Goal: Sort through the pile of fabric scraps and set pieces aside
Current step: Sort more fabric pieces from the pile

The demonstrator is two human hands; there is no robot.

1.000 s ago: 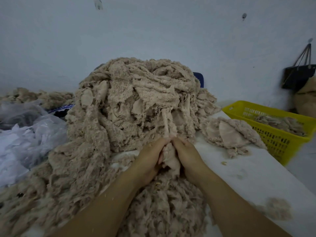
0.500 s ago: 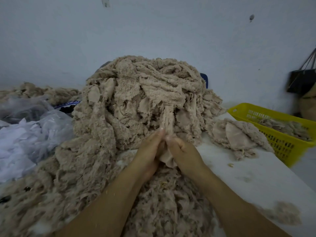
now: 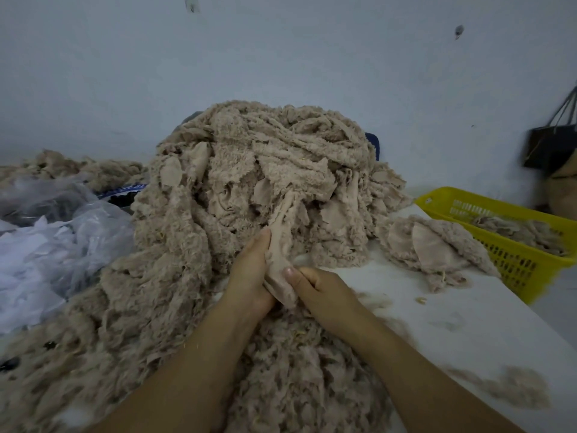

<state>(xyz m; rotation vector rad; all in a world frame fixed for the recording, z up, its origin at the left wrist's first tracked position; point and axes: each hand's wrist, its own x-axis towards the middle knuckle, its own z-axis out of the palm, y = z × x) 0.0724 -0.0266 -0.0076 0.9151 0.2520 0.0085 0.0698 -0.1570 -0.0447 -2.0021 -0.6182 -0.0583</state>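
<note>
Big pile of fabric scraps (image 3: 243,189), beige and fuzzy, covers the left and middle of the white table (image 3: 462,326) and spills down toward the camera. Both hands meet at the pile's front, on one strip (image 3: 282,242) that runs taut from the heap's middle down to them. Right hand (image 3: 324,292): grip closed, thumb pressed on the strip's lower end, fingers curled under. Left hand (image 3: 249,276): palm against the strip's left side, fingers nearly straight and pointing up along it, thumb hidden, so cannot tell if that grip closes round it. Lower end of the strip sits between the two hands. Small heap of pieces (image 3: 434,245) lies on the table to the right, apart from the main pile, just beside a yellow basket (image 3: 515,270) at the table's right edge; basket has more scraps in it. Loose clump of fluff (image 3: 512,389) on the table near right. Clear plastic bags (image 3: 62,239) with white material on the left, touching the pile. Black bag (image 3: 549,148) hangs far right against the wall. A dark blue edge (image 3: 373,145) shows behind the pile; cannot tell what it is.
</note>
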